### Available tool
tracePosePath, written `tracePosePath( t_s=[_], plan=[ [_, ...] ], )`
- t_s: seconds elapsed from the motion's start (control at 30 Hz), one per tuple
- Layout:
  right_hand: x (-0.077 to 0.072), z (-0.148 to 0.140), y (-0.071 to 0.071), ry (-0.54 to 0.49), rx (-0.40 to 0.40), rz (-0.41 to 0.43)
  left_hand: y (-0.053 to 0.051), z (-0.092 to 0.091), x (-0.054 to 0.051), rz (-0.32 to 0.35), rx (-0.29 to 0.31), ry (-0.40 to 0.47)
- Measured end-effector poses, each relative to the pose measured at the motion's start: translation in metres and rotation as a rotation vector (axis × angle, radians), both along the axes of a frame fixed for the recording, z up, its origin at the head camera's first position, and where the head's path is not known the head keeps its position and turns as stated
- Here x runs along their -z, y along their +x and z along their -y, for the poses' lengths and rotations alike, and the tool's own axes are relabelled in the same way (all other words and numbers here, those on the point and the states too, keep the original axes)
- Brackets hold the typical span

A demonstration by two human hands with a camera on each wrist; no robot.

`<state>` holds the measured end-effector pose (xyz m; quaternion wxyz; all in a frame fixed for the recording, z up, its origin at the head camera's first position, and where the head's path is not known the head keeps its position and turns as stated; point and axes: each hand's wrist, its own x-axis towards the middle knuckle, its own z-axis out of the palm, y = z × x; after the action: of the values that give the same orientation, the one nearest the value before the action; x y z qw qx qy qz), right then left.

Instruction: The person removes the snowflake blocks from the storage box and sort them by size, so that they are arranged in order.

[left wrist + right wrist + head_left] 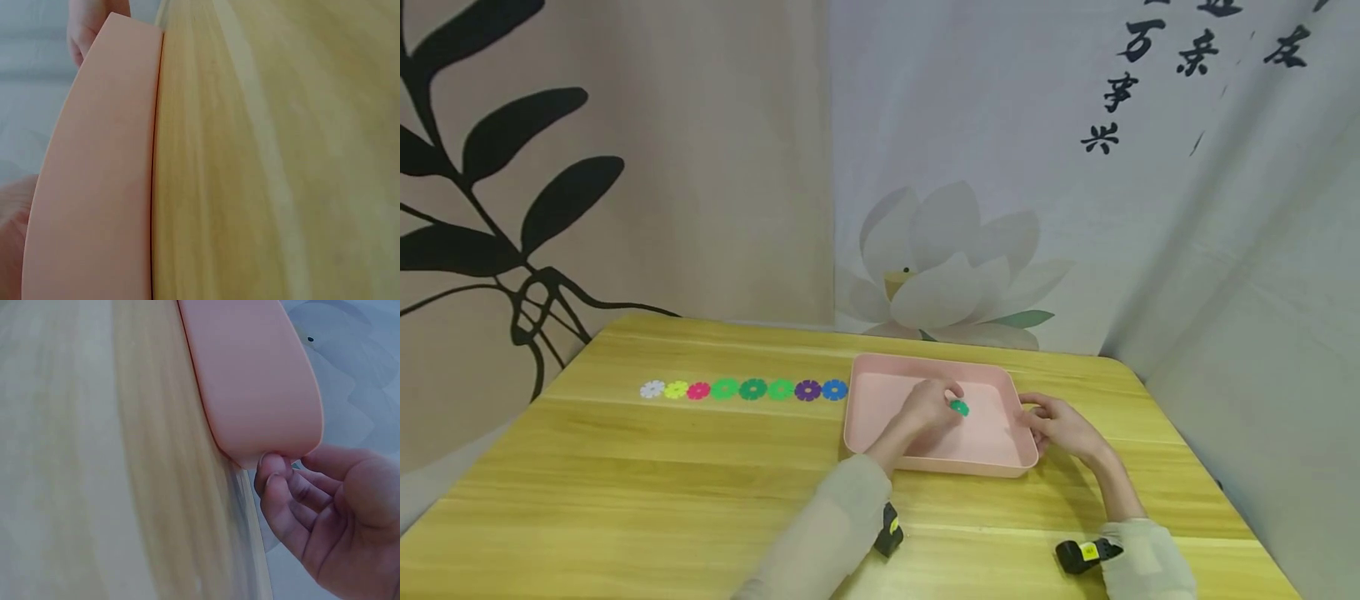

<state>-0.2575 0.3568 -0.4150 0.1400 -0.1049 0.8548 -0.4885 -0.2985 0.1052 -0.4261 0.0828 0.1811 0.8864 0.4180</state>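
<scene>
A pink tray [936,465] lies on the wooden table. Inside it, my left hand [925,406] reaches over the tray floor and pinches a small green piece [959,408] between thumb and fingers; the fingers cover part of it. At the tray's right end, my right hand [1063,425] grips the rim. In the right wrist view, thumb and curled fingers of that hand [340,515] meet at the tray's end wall [262,419]. The left wrist view shows mostly the tray's outer side [94,169], with only a bit of the left hand [14,237] behind it.
A straight row of flower-shaped discs runs left of the tray, from a white disc [652,389] through yellow, pink and several greens to a purple disc [808,390] and a blue disc [834,390]. Behind the table [625,500] hangs a printed curtain [737,167].
</scene>
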Motion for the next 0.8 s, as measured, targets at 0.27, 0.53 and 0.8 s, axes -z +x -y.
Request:
tracePosePath(
  t_s=[0.27, 0.53, 0.8],
  plan=[
    [0.0, 0.0, 0.001, -0.001, -0.001, -0.005, 0.0, -0.002, 0.001, -0.025, -0.006, -0.079],
    [-0.001, 0.001, 0.002, 0.014, 0.004, -0.011, 0.006, 0.004, -0.006, 0.036, 0.014, -0.015],
    [-0.001, 0.001, 0.001, 0.007, 0.011, -0.007, 0.016, 0.025, -0.019, 0.046, 0.057, 0.17]
  ],
)
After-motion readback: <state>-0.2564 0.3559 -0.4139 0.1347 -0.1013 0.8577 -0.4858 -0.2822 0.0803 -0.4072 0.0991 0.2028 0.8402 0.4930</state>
